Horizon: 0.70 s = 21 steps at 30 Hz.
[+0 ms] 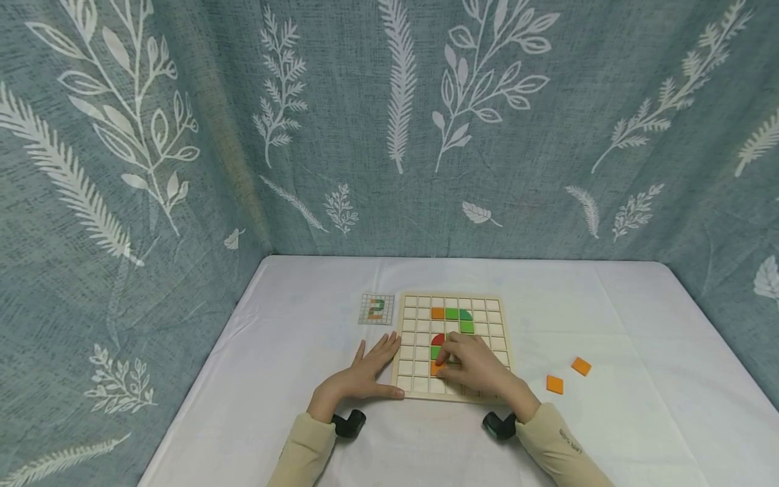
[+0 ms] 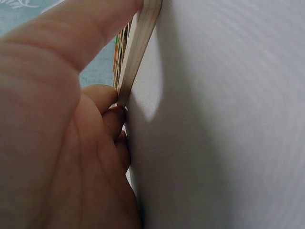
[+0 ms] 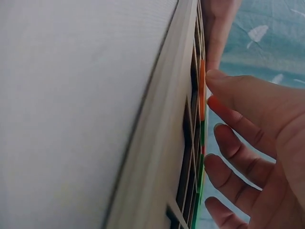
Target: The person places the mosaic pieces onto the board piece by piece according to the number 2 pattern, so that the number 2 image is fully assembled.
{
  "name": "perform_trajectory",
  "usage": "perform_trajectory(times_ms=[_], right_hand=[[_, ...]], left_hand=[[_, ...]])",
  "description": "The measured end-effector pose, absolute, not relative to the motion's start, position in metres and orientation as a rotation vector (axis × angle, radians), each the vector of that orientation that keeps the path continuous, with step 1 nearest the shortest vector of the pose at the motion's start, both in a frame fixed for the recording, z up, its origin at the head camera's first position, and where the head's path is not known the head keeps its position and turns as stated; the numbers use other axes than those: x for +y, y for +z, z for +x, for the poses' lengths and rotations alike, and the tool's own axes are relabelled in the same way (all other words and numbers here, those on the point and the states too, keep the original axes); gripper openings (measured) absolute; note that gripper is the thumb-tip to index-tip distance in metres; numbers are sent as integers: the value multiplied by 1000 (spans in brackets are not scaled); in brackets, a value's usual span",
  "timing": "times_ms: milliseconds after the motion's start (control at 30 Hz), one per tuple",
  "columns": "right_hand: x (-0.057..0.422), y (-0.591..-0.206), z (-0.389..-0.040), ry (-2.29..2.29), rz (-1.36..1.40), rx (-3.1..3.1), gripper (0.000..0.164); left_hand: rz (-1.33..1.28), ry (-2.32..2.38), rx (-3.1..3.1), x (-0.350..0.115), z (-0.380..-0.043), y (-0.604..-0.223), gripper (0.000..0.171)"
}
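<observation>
A pale wooden grid board (image 1: 420, 387) lies on the table with coloured tiles in some of its squares. My left hand (image 1: 362, 379) rests against the board's left side, fingers spread, thumb at the near left corner. Over the board, my right hand (image 1: 475, 362) has its thumb and index fingertips at an orange tile (image 1: 435, 368), which lies flat in a square. In the right wrist view those fingertips stand slightly apart beside the orange tile (image 3: 202, 90). A red rounded tile (image 1: 437, 339) and a green tile (image 1: 435, 352) lie just beyond it. The hand hides some squares.
A small pattern card (image 1: 376, 309) lies left of the board. Two loose orange tiles (image 1: 554, 385) rest on the white table (image 1: 621, 419) to the right. A patterned blue-green curtain (image 1: 365, 223) stands behind and at the sides.
</observation>
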State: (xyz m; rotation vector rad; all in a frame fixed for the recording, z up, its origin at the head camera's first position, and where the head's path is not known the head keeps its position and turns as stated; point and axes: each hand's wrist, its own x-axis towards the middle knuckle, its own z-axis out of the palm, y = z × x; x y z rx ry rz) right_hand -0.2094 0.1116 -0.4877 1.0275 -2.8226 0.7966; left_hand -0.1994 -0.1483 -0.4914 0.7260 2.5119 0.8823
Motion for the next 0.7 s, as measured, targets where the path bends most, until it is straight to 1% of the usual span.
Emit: perform_trajectory(times_ms=[133, 700], right_hand=[[115, -485, -208, 817, 1025, -2817, 11], [152, -482, -216, 836, 929, -2780, 17]], left_hand=[[727, 868, 2518, -148, -200, -492, 99], [734, 892, 2497, -150, -199, -492, 100]])
